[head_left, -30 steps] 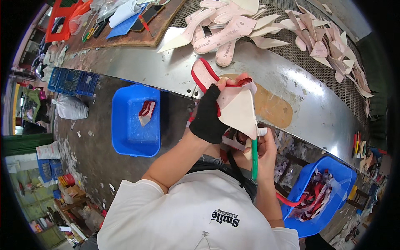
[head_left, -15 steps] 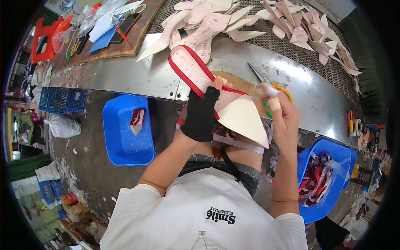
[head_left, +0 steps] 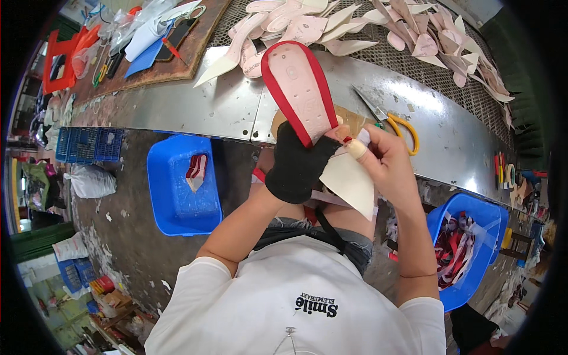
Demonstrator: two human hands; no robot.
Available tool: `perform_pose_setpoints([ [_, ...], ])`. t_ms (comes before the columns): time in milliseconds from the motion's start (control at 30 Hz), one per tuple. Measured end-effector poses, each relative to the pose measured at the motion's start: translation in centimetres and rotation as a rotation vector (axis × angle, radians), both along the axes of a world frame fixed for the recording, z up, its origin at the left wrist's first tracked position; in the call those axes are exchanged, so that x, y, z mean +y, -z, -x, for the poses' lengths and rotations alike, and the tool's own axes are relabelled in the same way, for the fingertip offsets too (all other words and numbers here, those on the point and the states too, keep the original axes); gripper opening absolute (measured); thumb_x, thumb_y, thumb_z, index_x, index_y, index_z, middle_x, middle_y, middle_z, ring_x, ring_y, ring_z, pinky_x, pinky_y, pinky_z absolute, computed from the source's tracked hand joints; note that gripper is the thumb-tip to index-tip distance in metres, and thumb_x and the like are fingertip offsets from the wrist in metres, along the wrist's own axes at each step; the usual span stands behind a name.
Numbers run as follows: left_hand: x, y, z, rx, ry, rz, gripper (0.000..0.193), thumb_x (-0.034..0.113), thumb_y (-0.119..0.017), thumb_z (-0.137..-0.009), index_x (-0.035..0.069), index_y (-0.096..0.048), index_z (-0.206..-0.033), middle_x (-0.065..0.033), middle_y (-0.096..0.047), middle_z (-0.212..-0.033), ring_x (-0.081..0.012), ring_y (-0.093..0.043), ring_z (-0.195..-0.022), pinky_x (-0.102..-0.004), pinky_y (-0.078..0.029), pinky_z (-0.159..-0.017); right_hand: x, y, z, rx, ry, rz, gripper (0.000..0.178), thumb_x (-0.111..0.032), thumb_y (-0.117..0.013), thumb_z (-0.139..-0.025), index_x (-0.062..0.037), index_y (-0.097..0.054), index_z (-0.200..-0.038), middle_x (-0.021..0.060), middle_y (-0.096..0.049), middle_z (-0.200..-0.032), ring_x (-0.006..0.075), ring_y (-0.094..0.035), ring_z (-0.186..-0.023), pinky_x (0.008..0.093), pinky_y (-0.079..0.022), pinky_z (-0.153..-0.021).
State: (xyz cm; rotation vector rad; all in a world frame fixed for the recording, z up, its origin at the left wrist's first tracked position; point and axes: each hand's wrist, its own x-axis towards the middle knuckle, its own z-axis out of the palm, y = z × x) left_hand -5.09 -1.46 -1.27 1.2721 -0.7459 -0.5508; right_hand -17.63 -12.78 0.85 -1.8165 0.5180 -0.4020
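Note:
A pale pink shoe insole point(head_left: 296, 89) with red edging and a white pointed toe end is held up in front of me. My left hand point(head_left: 305, 157), in a black fingerless glove, is closed around its middle. My right hand point(head_left: 381, 155), thumb and a finger bandaged in pale tape, pinches a bit of the red edging strip point(head_left: 348, 139) at the insole's side. The white toe part point(head_left: 353, 183) hangs below the hands. Just beyond my right hand, scissors point(head_left: 402, 130) with yellow handles lie on the metal worktop point(head_left: 231, 109).
Several pink and white insoles point(head_left: 296, 21) are heaped at the back on mesh. A blue bin point(head_left: 183, 222) at left holds a few red-edged pieces; another blue bin point(head_left: 494, 236) at right holds red and white strips. A wooden board point(head_left: 201, 44) carries tools and bags.
The insole has turned more upright, its rounded end swinging to the right. My right hand has come in from the right to the edging and pinches it. The scissors now lie free on the worktop.

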Motion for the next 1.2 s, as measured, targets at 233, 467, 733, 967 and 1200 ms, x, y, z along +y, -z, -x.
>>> perform_pose_setpoints([
  [233,-0.9,0.9,-0.8,-0.125,0.110,-0.058,0.027,0.023,-0.062,-0.088,-0.002,-0.062,-0.098,-0.0120,-0.065,-0.076,-0.0193,-0.063,-0.071,-0.0327,-0.047,-0.063,0.1,-0.1,-0.5,-0.063,0.068,0.021,0.016,-0.013,-0.068,-0.080,0.0003,-0.059,-0.082,0.0063,-0.054,-0.060,0.0109,-0.051,-0.054,0.0267,-0.040,-0.050],
  [467,-1.9,0.5,-0.3,-0.203,-0.144,-0.145,0.038,0.035,-0.049,-0.095,-0.001,-0.059,-0.103,-0.0183,-0.060,-0.070,-0.0317,-0.059,-0.062,-0.0396,-0.044,-0.058,-0.8,0.3,-0.4,0.000,-0.040,0.494,0.024,-0.014,-0.068,-0.077,-0.0014,-0.048,-0.071,0.0124,-0.049,-0.060,0.0287,-0.050,-0.054,0.0361,-0.039,-0.050],
  [733,-1.3,0.1,-1.3,-0.351,0.050,-0.063,0.033,0.033,-0.055,-0.091,0.002,-0.061,-0.102,-0.0138,-0.062,-0.072,-0.0242,-0.061,-0.064,-0.0348,-0.046,-0.060,-0.1,0.7,-2.5,-0.258,0.127,0.442,0.021,-0.012,-0.063,-0.081,-0.0007,-0.049,-0.070,0.0131,-0.042,-0.061,0.0277,-0.044,-0.055,0.0348,-0.036,-0.052],
  [967,0.0,-0.8,-1.0,-0.313,0.280,-0.271,0.031,0.032,-0.063,-0.086,0.002,-0.063,-0.089,-0.0132,-0.061,-0.069,-0.0272,-0.060,-0.063,-0.0344,-0.045,-0.059,-4.7,-2.2,-3.3,-0.233,0.106,-0.289,0.026,-0.020,-0.056,-0.091,0.0001,-0.055,-0.074,-0.0062,-0.044,-0.063,0.0032,-0.039,-0.060,0.0221,-0.031,-0.053],
  [1200,0.3,-1.1,-2.5,-0.564,0.397,-0.286,0.031,0.031,-0.058,-0.089,0.001,-0.063,-0.092,-0.0144,-0.062,-0.071,-0.0284,-0.060,-0.064,-0.0341,-0.047,-0.062,-5.5,-4.5,-2.7,-0.071,-0.019,-0.030,0.021,-0.016,-0.058,-0.090,0.0011,-0.059,-0.077,-0.0052,-0.048,-0.065,0.0026,-0.039,-0.064,0.0209,-0.034,-0.057],
])
